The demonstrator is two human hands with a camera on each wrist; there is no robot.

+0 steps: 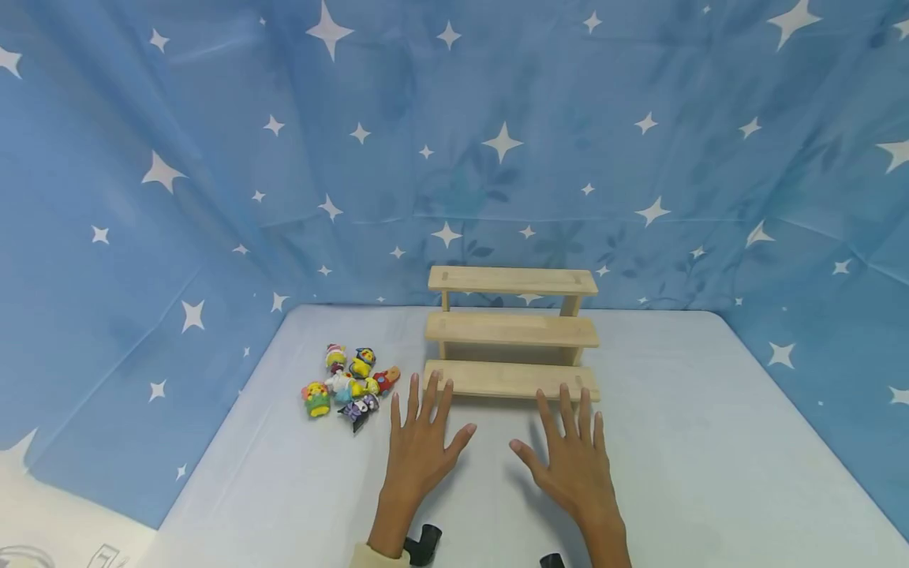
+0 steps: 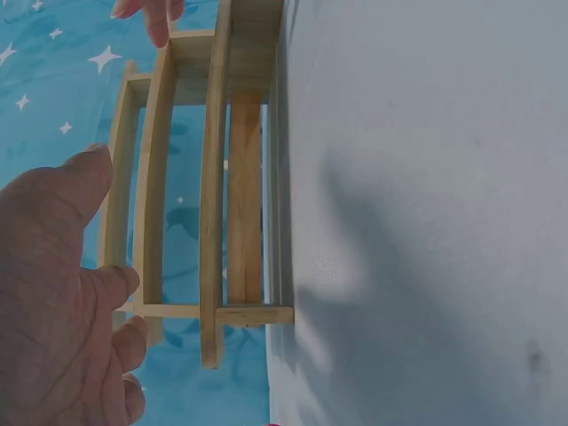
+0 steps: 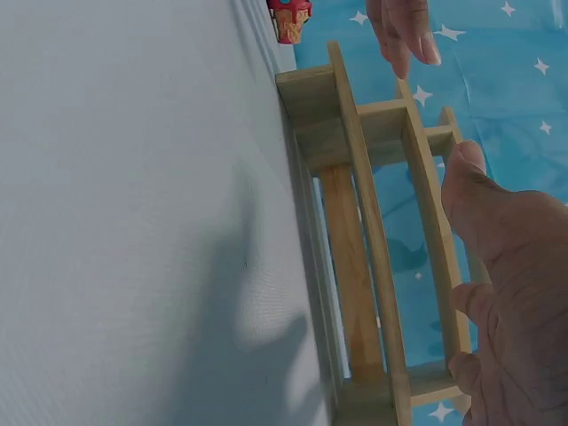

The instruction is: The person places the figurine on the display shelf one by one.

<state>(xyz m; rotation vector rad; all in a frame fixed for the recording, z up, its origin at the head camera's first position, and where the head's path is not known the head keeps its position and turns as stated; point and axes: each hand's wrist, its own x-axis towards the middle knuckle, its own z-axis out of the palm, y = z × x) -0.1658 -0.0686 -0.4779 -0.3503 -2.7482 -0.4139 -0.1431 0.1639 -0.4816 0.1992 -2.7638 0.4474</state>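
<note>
My left hand (image 1: 419,454) is held over the table with fingers spread and straight, holding nothing. My right hand (image 1: 574,465) mirrors it on the other side, also spread and free of any object. Just beyond both hands stands a three-step wooden shelf (image 1: 513,329), its lowest step nearest the fingertips in the head view. Both wrist views show the shelf turned on its side, with the left hand (image 2: 62,293) and the right hand (image 3: 524,293) in front of it. To the left lies a cluster of small painted cartoon figurines (image 1: 343,388).
A white cloth covers the table (image 1: 710,457). Blue star-patterned fabric (image 1: 497,142) hangs behind and around its sides. Black wrist mounts (image 1: 426,544) show at the lower edge. One red figurine (image 3: 290,19) appears at the top of the right wrist view.
</note>
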